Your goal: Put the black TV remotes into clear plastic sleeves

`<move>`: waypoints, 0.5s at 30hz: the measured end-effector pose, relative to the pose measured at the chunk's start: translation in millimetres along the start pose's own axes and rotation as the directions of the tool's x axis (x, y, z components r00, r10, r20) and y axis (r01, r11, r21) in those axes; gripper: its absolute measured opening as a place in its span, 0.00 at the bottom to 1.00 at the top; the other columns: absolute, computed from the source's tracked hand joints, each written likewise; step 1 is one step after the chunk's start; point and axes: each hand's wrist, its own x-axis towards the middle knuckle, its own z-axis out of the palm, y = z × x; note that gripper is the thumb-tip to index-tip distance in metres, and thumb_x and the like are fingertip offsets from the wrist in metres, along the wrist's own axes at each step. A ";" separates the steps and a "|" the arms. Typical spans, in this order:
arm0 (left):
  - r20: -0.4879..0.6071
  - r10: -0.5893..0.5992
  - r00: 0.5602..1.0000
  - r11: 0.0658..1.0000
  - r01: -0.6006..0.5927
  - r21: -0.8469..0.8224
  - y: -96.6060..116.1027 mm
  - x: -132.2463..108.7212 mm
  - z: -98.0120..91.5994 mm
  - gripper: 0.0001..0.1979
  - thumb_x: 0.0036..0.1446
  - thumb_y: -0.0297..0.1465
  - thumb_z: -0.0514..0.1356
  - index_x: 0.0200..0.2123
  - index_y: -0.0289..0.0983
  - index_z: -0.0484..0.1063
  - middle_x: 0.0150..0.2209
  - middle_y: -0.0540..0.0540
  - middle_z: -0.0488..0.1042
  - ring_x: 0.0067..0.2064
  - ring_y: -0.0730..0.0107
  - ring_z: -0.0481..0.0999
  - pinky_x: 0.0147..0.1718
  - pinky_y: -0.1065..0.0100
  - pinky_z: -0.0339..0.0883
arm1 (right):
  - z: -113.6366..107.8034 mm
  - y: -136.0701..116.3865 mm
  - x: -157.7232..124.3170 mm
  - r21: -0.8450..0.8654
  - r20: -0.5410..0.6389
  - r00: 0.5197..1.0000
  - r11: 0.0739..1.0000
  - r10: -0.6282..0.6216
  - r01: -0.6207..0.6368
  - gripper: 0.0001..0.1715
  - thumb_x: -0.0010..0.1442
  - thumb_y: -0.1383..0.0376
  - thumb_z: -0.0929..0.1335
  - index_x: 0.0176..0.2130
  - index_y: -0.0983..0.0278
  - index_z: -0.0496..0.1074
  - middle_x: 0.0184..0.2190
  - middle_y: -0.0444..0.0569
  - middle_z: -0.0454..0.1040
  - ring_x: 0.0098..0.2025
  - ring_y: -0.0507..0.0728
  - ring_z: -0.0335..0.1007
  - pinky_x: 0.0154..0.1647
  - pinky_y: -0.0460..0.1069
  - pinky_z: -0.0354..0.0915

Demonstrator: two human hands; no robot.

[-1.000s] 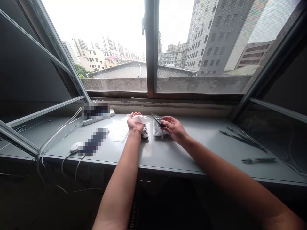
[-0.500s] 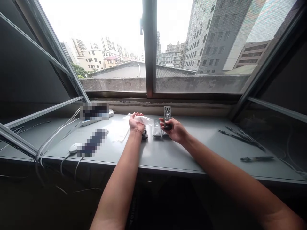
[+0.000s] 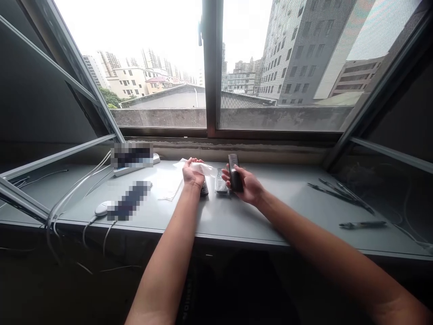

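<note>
My right hand (image 3: 248, 184) is closed on a remote control (image 3: 236, 174), held upright above the table with its plain dark back facing me. My left hand (image 3: 193, 174) is closed on a thin, clear plastic bag (image 3: 205, 169), which spreads out to the right of the fingers. Partly hidden under my left wrist, a second remote with buttons (image 3: 204, 187) lies on the table. Between my hands a remote in clear wrapping (image 3: 221, 183) lies flat. Another plastic sleeve (image 3: 169, 187) lies to the left of my left hand.
On the left are a blurred-out phone-like thing (image 3: 131, 201), a white round charger (image 3: 102, 208) with cables, and a white power strip (image 3: 155, 159). Several dark pens or cables (image 3: 341, 194) and one pen (image 3: 361, 225) lie at the right. A window frame (image 3: 212, 90) rises behind the grey table (image 3: 233, 221).
My right hand has turned the remote over, from its button side to its plain back, and lowered it slightly. My left hand stays nearly still with the bag.
</note>
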 end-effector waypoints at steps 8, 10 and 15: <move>0.013 0.004 1.000 1.000 -0.004 0.006 -1.7 1.0 -3.2 0.06 0.66 0.25 0.60 0.35 0.37 0.68 0.29 0.51 0.71 0.28 0.75 0.75 0.34 0.72 0.73 | 1.1 -4.2 -9.9 0.068 0.226 0.969 0.991 0.097 -0.115 0.21 0.77 0.53 0.61 0.51 0.65 0.74 0.29 0.45 0.70 0.21 0.50 0.60 0.14 0.42 0.62; 0.020 0.008 1.000 1.000 -0.008 0.008 -1.4 1.3 -3.8 0.06 0.65 0.25 0.60 0.34 0.37 0.68 0.29 0.51 0.71 0.28 0.75 0.75 0.34 0.72 0.73 | 1.8 -3.5 -9.8 0.022 0.173 0.982 0.996 0.081 -0.086 0.19 0.74 0.52 0.66 0.50 0.65 0.75 0.31 0.45 0.72 0.23 0.50 0.64 0.16 0.42 0.65; 0.019 0.006 1.000 1.000 -0.006 0.018 -1.0 2.0 -3.4 0.06 0.65 0.25 0.60 0.34 0.37 0.68 0.28 0.51 0.70 0.27 0.75 0.74 0.33 0.72 0.74 | 0.7 -2.7 -6.6 0.005 0.083 0.991 0.994 0.109 -0.110 0.15 0.74 0.55 0.68 0.49 0.64 0.74 0.41 0.51 0.79 0.29 0.51 0.72 0.19 0.42 0.70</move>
